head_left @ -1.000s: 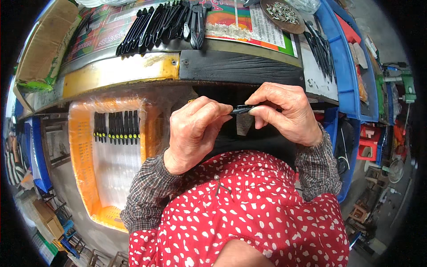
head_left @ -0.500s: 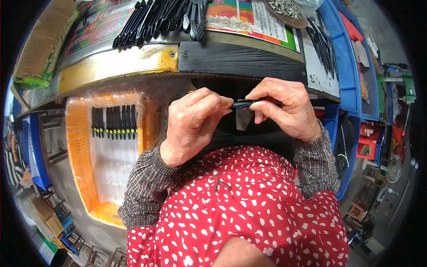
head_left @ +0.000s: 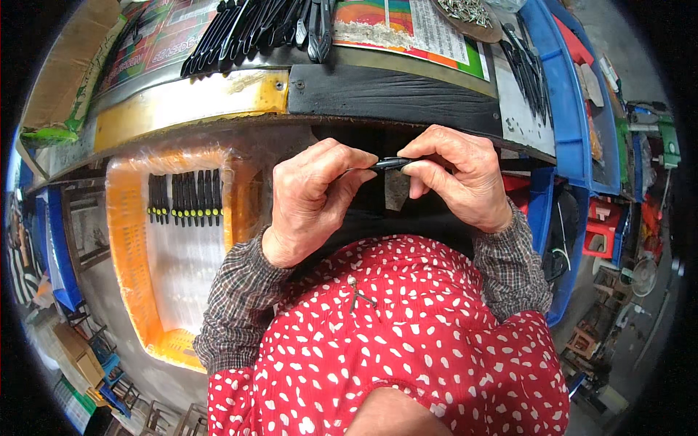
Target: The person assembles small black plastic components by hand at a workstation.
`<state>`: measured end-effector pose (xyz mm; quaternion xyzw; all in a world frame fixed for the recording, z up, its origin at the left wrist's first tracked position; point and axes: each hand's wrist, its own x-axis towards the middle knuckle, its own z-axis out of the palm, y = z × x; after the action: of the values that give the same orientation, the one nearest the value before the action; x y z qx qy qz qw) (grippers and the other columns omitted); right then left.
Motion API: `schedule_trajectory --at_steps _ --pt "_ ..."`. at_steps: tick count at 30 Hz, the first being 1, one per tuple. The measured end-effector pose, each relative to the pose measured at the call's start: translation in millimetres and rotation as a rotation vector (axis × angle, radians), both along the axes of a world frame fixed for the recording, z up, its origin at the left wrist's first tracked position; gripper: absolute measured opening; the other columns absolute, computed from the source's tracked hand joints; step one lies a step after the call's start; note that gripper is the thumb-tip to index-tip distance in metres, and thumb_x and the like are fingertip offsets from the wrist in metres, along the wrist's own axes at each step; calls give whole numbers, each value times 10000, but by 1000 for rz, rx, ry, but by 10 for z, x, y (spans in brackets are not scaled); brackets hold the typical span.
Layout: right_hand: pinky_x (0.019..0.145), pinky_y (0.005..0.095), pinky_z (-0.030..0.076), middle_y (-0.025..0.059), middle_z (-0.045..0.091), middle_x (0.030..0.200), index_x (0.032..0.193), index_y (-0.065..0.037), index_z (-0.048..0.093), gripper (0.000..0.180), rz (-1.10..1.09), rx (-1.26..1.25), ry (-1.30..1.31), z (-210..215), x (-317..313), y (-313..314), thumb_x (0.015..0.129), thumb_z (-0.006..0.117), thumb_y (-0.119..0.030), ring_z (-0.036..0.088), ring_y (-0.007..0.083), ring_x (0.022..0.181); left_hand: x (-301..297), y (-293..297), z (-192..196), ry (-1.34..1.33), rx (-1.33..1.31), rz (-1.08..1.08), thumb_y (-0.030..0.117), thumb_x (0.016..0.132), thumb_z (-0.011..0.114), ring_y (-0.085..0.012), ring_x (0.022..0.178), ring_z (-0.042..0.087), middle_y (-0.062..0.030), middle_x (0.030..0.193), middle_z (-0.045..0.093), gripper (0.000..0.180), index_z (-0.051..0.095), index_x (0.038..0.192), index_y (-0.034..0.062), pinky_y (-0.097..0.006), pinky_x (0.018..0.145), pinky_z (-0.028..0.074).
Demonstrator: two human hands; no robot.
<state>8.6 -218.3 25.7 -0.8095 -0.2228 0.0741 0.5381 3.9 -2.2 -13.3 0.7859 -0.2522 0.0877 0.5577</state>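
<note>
A slim, glossy black piece (head_left: 390,163) is held level in front of my body, just off the near edge of the bench. My left hand (head_left: 309,203) pinches one end between thumb and forefinger. The opposite end sits in the pinch of my right hand (head_left: 463,178). Fingertips cover both ends, so its exact kind cannot be made out. To the left, an orange crate (head_left: 125,240) with a plastic-wrapped rim and pale lining contains a row of slim black pieces (head_left: 187,195) with yellow-green dots.
The bench's near edge (head_left: 392,96) runs across in front of me. On top lie several long black tools (head_left: 251,33), a round dish of small metal parts (head_left: 469,18) and thin black pieces (head_left: 525,73). A blue bin (head_left: 563,80) stands at right, a cardboard box (head_left: 69,73) at left.
The black piece has turned slightly and more of it shows between my fingertips. My left fingers have shifted a little on their end; both hands stay in nearly the same place.
</note>
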Motion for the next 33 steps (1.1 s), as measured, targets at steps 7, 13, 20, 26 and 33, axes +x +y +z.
schedule_trajectory --at_steps 7,13,20,26,33 --pt "582 228 522 97 643 866 988 65 641 135 -40 -18 -8 39 13 57 858 643 27 641 115 653 12 -6 15 6 -24 23 -62 740 709 -230 655 637 -108 765 642 192 664 907 20 -300 574 482" --pt "595 329 482 127 619 789 927 13 632 144 43 -138 -246 50 76 126 821 694 -61 618 255 669 -2 23 49 21 -25 7 -59 742 713 -206 662 641 -102 771 650 195 664 915 16 -288 586 487" --pt "536 305 459 95 613 747 914 10 649 119 -28 -10 -120 105 -28 180 821 701 -44 610 184 613 -55 162 207 648 -455 -99 -8 823 728 -29 751 582 -11 828 670 129 670 939 -15 -178 653 481" --pt "558 319 473 120 630 769 889 16 633 105 43 -78 -295 185 35 302 808 691 -15 622 229 634 -56 183 210 463 -362 -68 -10 827 725 -49 614 568 -47 776 661 146 648 951 -10 -186 535 456" --pt "533 287 483 106 651 760 887 17 644 108 -32 83 -126 200 19 387 806 707 -17 638 181 619 -13 241 298 755 -846 -213 -37 860 668 -115 630 623 -103 812 680 112 623 963 -39 -249 557 524"
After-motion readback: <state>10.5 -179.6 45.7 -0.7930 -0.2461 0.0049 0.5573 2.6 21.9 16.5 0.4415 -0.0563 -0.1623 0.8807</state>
